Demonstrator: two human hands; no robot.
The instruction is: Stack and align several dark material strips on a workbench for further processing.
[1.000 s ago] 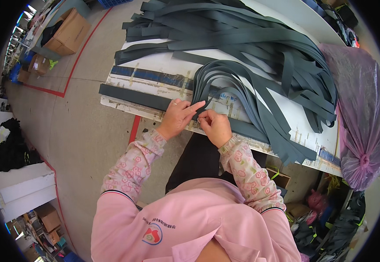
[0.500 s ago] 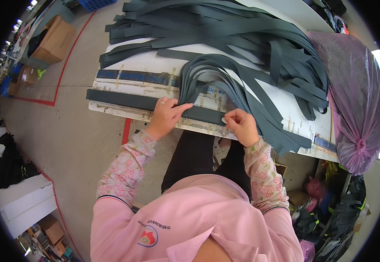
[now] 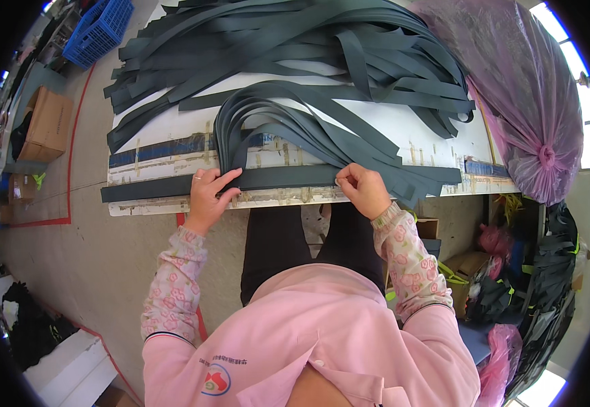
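A dark grey-green webbing strap (image 3: 282, 178) lies flat along the near edge of the white table. My left hand (image 3: 210, 195) rests on it with thumb and forefinger spread, the fingertip near the left leg of a looped bundle of similar straps (image 3: 285, 112). Farther right, my right hand (image 3: 364, 191) has thumb and forefinger pinched together at the strap's near edge. Whatever lies in that pinch is too small and hidden to name. The bundle arches behind both hands, its loose ends fanning out to the right of my right hand.
A big heap of straps (image 3: 268, 47) covers the far part of the table (image 3: 437, 152). At the right stands a tied pink plastic bag (image 3: 532, 95). A blue crate (image 3: 98, 30) and a cardboard box (image 3: 47, 125) are on the left. More straps (image 3: 545, 271) hang at lower right.
My right hand has moved right along the strap, farther from my left. My left thumb has spread from the forefinger. The whole view has shifted, with the table now farther left.
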